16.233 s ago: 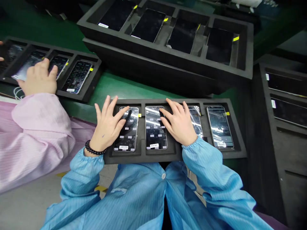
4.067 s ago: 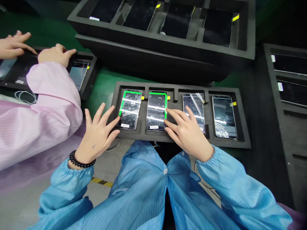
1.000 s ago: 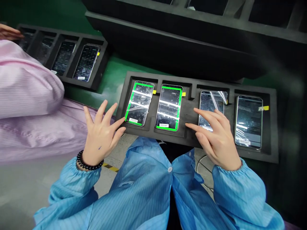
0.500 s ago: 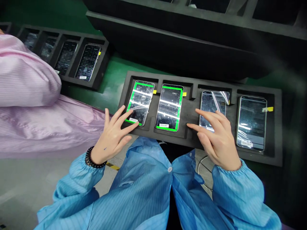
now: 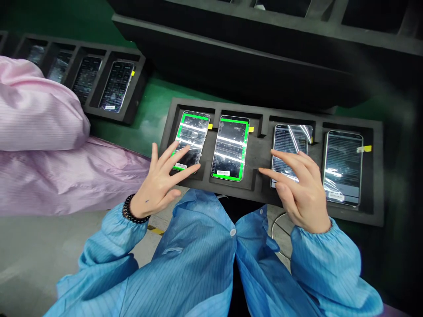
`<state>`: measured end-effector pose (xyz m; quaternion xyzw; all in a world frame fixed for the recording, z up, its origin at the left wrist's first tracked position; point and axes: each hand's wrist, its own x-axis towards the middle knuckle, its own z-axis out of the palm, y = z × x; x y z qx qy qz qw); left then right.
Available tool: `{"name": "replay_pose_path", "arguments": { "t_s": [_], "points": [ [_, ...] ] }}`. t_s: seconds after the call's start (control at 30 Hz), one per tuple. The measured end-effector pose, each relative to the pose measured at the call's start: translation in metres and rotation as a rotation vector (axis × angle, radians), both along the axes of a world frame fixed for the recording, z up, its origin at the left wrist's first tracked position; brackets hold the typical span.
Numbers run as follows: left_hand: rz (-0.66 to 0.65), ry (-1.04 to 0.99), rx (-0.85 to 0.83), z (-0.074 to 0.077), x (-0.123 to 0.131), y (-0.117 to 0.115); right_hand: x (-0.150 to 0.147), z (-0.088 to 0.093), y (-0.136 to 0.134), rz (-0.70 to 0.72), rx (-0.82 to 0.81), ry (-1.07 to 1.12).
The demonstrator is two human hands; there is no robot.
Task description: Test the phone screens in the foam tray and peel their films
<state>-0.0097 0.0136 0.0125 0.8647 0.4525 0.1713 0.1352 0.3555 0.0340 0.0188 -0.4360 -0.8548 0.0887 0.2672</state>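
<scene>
Several smartphones lie screen up in separate slots of a black foam tray [image 5: 261, 156]. The leftmost phone [image 5: 193, 132] and the phone beside it [image 5: 230, 147] show green borders on dark screens. Over the lower part of the leftmost phone, my left hand [image 5: 158, 185] is spread, holding nothing; whether a fingertip touches the glass I cannot tell. My right hand [image 5: 302, 191] hovers with fingers apart, partly covering the third phone [image 5: 287, 141], whose film is lifted at the top right corner. The rightmost phone [image 5: 343, 167] shows lines of text and has a yellow tab.
At the left, a co-worker's pink sleeve [image 5: 39, 105] reaches close to my left hand. Behind it stands another foam tray [image 5: 127, 115] with phones in it. A stack of black trays [image 5: 231, 57] rises at the back of the green table [image 5: 155, 99].
My left hand has shifted a little to the right over the leftmost phone. My right hand stays nearly in place. The whole view has slid slightly.
</scene>
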Motion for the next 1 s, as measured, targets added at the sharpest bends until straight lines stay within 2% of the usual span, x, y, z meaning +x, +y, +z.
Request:
{"name": "replay_pose_path", "arguments": {
  "t_s": [0.13, 0.27, 0.4, 0.6, 0.8, 1.0],
  "points": [
    [0.0, 0.001, 0.051, 0.003, -0.006, -0.002, 0.001, 0.0, 0.0, 0.004, -0.003, 0.003],
    [-0.027, 0.017, 0.081, -0.003, -0.006, -0.002, 0.0, -0.001, 0.003, 0.002, -0.008, 0.001],
    [-0.026, 0.037, 0.044, -0.006, -0.001, 0.002, -0.002, -0.003, 0.005, 0.003, -0.02, 0.0],
    [0.0, 0.028, 0.074, -0.001, -0.008, 0.003, -0.002, -0.005, 0.006, 0.002, -0.022, 0.0],
    [-0.039, 0.036, 0.096, -0.001, -0.008, 0.001, -0.002, -0.003, 0.006, 0.017, -0.005, -0.002],
    [0.005, 0.123, 0.086, -0.001, 0.0, 0.015, -0.003, -0.002, 0.006, 0.024, -0.009, -0.005]
  ]
}}
